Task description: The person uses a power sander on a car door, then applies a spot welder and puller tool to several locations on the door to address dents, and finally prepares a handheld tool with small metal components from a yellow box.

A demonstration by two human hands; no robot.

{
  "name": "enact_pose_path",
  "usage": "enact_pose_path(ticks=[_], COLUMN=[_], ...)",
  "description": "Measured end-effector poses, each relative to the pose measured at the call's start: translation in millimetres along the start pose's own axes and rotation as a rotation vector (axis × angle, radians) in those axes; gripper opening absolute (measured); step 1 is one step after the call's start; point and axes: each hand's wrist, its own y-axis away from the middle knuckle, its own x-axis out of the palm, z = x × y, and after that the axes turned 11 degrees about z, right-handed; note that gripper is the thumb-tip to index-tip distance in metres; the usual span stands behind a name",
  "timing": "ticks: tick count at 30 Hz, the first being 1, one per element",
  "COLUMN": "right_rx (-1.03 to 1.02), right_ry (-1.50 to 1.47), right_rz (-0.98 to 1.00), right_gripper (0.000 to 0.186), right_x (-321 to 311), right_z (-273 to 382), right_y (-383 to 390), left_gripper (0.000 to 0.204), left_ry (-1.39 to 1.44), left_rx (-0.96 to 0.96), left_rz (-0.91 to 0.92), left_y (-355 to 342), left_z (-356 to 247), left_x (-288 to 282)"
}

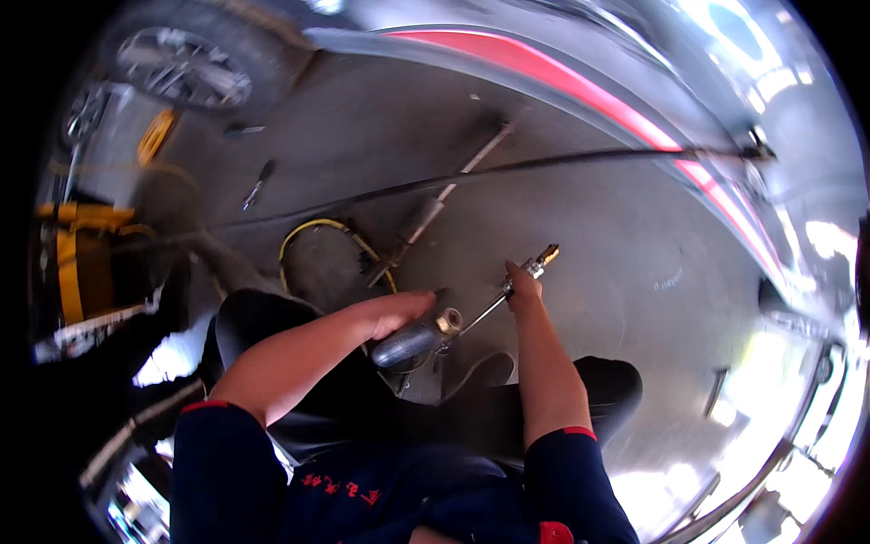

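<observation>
My left hand [399, 314] is closed at the side of a dark grey rounded cylinder [406, 346], which lies tilted over my lap; its fingers are partly hidden. At the cylinder's right end sits a brass hex fitting [449, 319]. A thin metal rod [485, 313] runs from beside the cylinder up to my right hand [524, 285]. That hand is wrapped round a silver metal fitting [535, 269], with a brass-coloured tip [549, 254] pointing away from me. I cannot make out how the rod joins the cylinder.
A grey car with a red stripe [544, 71] curves across the far side, and a wheel [181, 68] stands far left. A black cable [408, 184] stretches across. On the floor lie a yellow hose [299, 228], a long metal bar [435, 208] and a small tool [258, 186]. Yellow equipment [68, 272] stands left.
</observation>
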Motion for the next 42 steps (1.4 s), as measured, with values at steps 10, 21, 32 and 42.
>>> enact_pose_path(ticks=[10, 21, 32, 42], right_rx=[0.052, -0.141, 0.078, 0.054], right_ry=[0.537, 0.76, 1.121, 1.271], right_rz=[0.469, 1.355, 1.02, 1.078], right_gripper=[0.019, 0.03, 0.018, 0.015], right_x=[42.9, 36.8, -6.7, -30.1], right_z=[76.8, 188.8, 195.4, 251.3], right_y=[173.7, 520.9, 488.7, 541.8], left_gripper=[0.059, 0.064, 0.066, 0.038], left_ry=[-0.053, 0.173, 0.167, 1.435], left_rx=[0.445, 0.677, 0.169, 0.607], left_rz=[-0.359, -0.756, -0.757, -0.423], left_y=[98.4, 260.0, 267.4, 393.5], left_z=[42.2, 48.6, 216.4, 306.5], left_x=[20.7, 157.9, 193.6, 352.0])
